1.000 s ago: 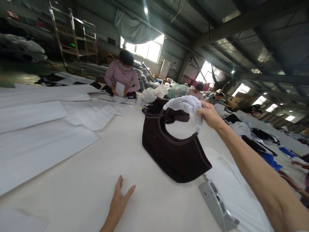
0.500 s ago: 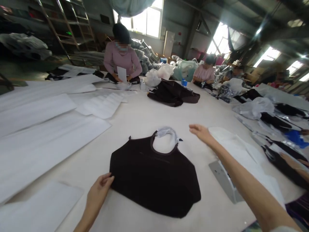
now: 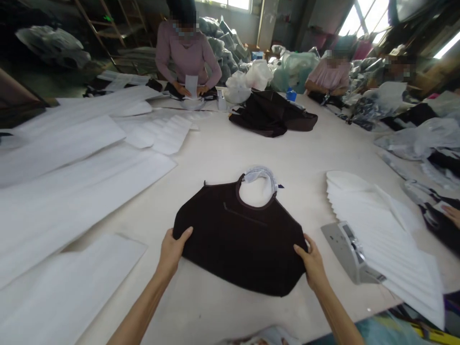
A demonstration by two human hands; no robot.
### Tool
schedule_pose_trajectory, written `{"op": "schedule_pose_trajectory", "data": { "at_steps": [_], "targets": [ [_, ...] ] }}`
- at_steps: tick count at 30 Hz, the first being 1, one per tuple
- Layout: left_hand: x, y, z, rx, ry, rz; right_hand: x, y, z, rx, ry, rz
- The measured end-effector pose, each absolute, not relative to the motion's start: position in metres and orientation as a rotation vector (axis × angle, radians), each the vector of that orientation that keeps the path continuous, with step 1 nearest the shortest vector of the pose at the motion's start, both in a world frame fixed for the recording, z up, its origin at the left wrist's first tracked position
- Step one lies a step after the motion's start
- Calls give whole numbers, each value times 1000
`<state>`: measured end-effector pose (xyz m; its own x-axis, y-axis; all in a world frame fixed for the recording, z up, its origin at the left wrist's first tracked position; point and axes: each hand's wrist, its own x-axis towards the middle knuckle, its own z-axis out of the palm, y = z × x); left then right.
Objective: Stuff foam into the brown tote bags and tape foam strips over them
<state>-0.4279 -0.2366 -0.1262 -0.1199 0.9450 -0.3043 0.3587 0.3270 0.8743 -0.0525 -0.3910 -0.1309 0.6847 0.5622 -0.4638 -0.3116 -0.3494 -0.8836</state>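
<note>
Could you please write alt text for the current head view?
The left hand and right hand hold opposite sides of a dark bag lying on a pale table, its white-wrapped handle pointing away. White sheets lie left; a grey device and fanned sheets lie right. Across the table is a person in pink.

right hand (image 3: pixel 315 263) relocated from wrapped handle (image 3: pixel 265 172) to right edge of dark bag (image 3: pixel 240 249); bag now laid flat.
</note>
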Motion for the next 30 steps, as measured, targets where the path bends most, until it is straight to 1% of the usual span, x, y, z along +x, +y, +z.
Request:
{"op": "schedule_pose_trajectory", "data": {
  "at_steps": [1,3,6,7,9,11,12,13,15,17,20,22,24,25,26,30],
  "targets": [
    [-431,-249,-126,1189,1675,786,-44,-389,-124,-1697,-256,859],
    [-436,-278,-128,1178,1666,758,-26,-389,-114,-1699,-370,866],
    [-442,-324,-133,1118,1627,687,-10,-403,-116,-1913,-481,950],
    [-445,-338,-134,1112,1652,667,-9,-411,-120,-2023,-549,895],
    [-451,-364,-135,1192,1745,697,-15,-433,-127,-2169,-795,637],
    [-460,-388,-136,1452,1783,780,-28,-460,-130,-2150,-1140,414],
    [-466,-398,-138,1633,1736,797,-37,-474,-131,-2105,-1337,384],
    [-471,-406,-141,1828,1648,767,-45,-487,-130,-2052,-1547,411],
    [-481,-415,-149,2156,1436,595,-61,-508,-128,-1935,-1944,522],
    [-489,-410,-156,2328,1263,442,-71,-518,-126,-1849,-2188,584],
    [-486,-373,-151,2322,1091,342,-73,-507,-120,-1850,-2150,709],
    [-473,-334,-136,2211,1030,221,-68,-487,-113,-1877,-1940,953],
    [-452,-294,-121,2118,1035,-18,-63,-465,-107,-1912,-1649,1185],
    [-442,-277,-116,2110,1039,-167,-62,-455,-105,-1932,-1523,1239],
    [-432,-262,-114,2120,1042,-283,-63,-446,-105,-1957,-1436,1248],
    [-415,-240,-121,2084,1080,-392,-74,-434,-110,-2038,-1415,1132]
  ]
}}
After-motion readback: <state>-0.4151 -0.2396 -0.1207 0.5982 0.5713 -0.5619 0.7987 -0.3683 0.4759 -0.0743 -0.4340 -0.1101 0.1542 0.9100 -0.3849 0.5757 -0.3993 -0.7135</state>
